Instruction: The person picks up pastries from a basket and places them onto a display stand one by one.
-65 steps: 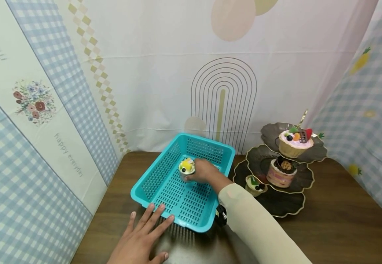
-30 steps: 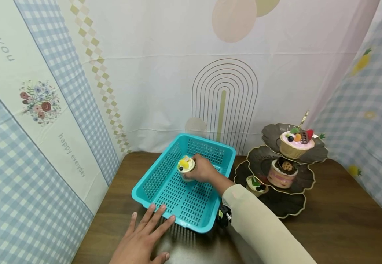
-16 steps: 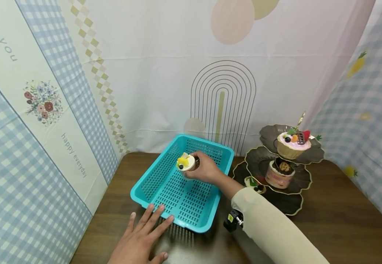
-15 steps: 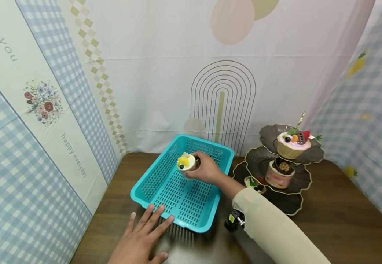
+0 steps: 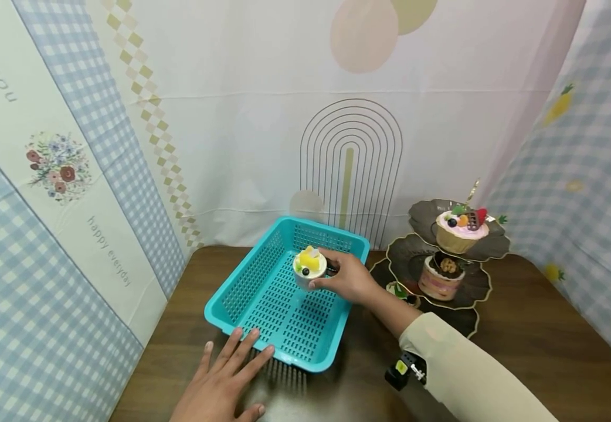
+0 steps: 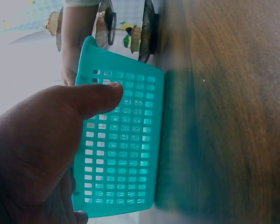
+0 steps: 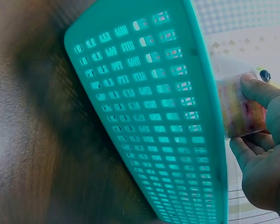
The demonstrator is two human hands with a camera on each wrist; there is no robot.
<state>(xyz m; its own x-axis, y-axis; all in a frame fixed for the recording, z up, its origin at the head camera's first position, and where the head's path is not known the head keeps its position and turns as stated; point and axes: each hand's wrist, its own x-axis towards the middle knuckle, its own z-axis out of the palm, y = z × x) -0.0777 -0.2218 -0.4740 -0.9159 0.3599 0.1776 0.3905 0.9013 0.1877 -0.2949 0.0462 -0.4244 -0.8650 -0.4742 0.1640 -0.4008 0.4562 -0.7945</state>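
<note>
My right hand (image 5: 349,276) grips a small round cake (image 5: 309,267) with white cream, yellow fruit and a dark berry on top. Thumb and fingers pinch it from either side. Its layered pink-and-yellow side shows in the right wrist view, where the cake (image 7: 240,109) stands just past the rim of the turquoise basket (image 7: 154,100). In the head view the cake is over the inside of that basket (image 5: 276,310), upright. The fingertips of my left hand (image 5: 218,378) lie spread at the basket's near rim, with the thumb apart from it.
To the right stands a three-tier stand (image 5: 482,287) with dark, gold-edged plates. It bears a pink-cream cupcake (image 5: 461,231), a layered cake (image 5: 441,278) and a small tart (image 5: 403,293), partly behind my forearm. A patterned curtain (image 5: 231,135) closes off the table's back.
My right hand has raised the cake out of the depth of the basket and shifted it a little to the right. The left hand has stayed at the rim.
</note>
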